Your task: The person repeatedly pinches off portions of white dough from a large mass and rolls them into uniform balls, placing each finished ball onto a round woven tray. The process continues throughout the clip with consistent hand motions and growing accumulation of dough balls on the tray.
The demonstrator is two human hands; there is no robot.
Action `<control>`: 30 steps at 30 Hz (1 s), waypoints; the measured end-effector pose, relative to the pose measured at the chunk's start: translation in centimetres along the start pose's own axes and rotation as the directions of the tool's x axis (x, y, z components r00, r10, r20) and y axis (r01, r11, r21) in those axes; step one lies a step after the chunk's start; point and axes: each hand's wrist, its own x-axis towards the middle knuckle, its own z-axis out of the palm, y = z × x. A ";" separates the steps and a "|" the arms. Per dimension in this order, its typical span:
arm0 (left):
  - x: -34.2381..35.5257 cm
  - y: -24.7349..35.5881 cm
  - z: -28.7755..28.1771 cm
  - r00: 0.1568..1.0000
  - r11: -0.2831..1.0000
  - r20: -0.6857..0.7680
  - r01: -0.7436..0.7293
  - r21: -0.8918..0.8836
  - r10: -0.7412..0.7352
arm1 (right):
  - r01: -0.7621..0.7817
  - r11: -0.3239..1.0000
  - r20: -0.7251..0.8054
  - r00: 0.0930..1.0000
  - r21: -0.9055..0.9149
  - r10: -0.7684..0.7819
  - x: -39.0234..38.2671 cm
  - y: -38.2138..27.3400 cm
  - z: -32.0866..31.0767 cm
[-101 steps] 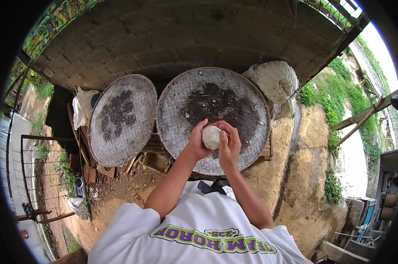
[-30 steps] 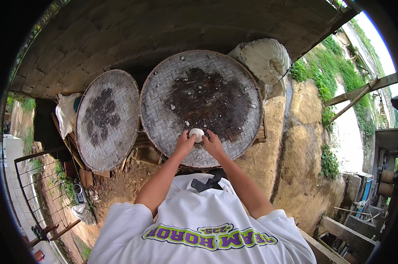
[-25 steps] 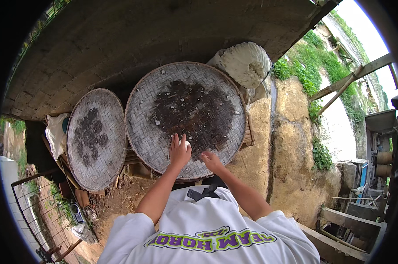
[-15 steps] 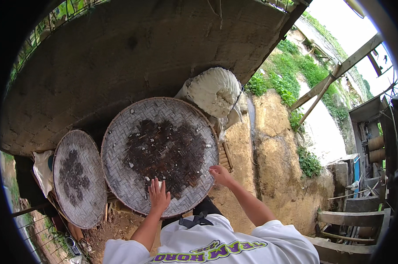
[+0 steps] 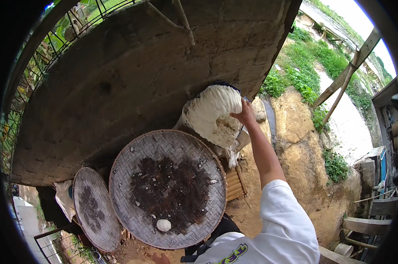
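Right fingers (image 5: 247, 107) at ridged white mass (image 5: 212, 110)

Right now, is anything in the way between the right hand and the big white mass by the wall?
Nothing visible: the right hand is at the right edge of the big white mass, though whether they touch is unclear. The large woven tray lies lower left, outside that path.

Daylight glare from the white sky (image 5: 356, 18) at upper right, dim shadowed wall (image 5: 137, 101), fisheye bending toward black edges.
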 end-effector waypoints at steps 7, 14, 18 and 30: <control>-4.7 -4.1 0.9 0.974 0.975 0.195 -0.150 0.167 0.116 | -0.078 0.997 0.129 0.989 -0.002 0.078 0.1 0.3 0.9; -1.0 2.5 1.1 0.863 0.985 0.504 0.053 -0.162 0.037 | -0.050 0.997 0.111 0.992 -0.050 0.055 -0.9 0.3 1.1; 0.5 4.8 1.9 0.933 0.949 0.358 0.140 -0.284 -0.031 | -0.115 0.993 -0.016 0.993 0.010 0.115 -1.4 -1.3 2.3; 2.6 6.3 3.0 0.950 0.902 0.304 0.194 -0.386 -0.074 | -0.315 0.887 0.172 0.947 0.337 0.271 1.7 1.5 0.3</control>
